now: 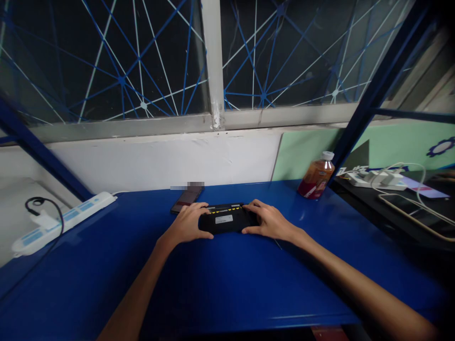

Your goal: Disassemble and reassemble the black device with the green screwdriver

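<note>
The left hand (186,222) and right hand (272,222) grasp a black case (227,227), hiding its ends; its label (223,219) seems printed, unreadable. Blue tabletop (227,284) runs nearward between the forearms.

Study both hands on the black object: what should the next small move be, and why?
Probably press in slightly and evenly from both ends before shifting the black object. The left hand's grip and the right hand's grip sit at opposite ends, fingers towards the far edge and thumbs at the near edge, so balanced pressure should keep it steady.
</note>
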Motion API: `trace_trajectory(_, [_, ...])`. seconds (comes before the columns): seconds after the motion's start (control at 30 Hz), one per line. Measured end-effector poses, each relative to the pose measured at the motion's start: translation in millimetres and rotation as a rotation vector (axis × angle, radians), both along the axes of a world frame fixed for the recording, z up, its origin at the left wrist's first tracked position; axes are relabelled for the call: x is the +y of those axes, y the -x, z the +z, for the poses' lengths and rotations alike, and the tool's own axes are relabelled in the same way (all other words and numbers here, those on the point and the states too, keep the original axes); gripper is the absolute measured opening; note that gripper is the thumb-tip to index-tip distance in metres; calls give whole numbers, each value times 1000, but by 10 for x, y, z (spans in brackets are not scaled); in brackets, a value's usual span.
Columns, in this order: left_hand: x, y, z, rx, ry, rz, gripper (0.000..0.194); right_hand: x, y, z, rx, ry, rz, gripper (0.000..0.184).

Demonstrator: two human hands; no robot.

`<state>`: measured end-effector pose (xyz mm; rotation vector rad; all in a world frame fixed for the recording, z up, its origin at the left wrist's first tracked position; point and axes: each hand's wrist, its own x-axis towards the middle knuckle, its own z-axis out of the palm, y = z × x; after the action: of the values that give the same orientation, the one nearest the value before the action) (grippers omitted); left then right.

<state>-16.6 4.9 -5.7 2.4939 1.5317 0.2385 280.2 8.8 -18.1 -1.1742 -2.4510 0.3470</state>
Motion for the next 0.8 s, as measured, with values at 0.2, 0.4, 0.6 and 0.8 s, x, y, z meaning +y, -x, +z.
trace_trajectory(0.2, [3, 12, -19, -15, -22, -3, 64, 47, 29, -47, -69, -24, -6, 71])
trace_trajectory(0.4, [5, 16, 4, -39, 7, -6, 64, 74, 34, -65, -108, -55, 1, 70])
trace_trajectory(0.6, [24, 31, -24, -44, 15, -13, 67, 86, 31, -73, -140, -55, 27, 71])
trace_trajectory(0.8, [12, -3, -30, -35, 6, -9, 67, 92, 25, -93, -133, -66, 36, 71])
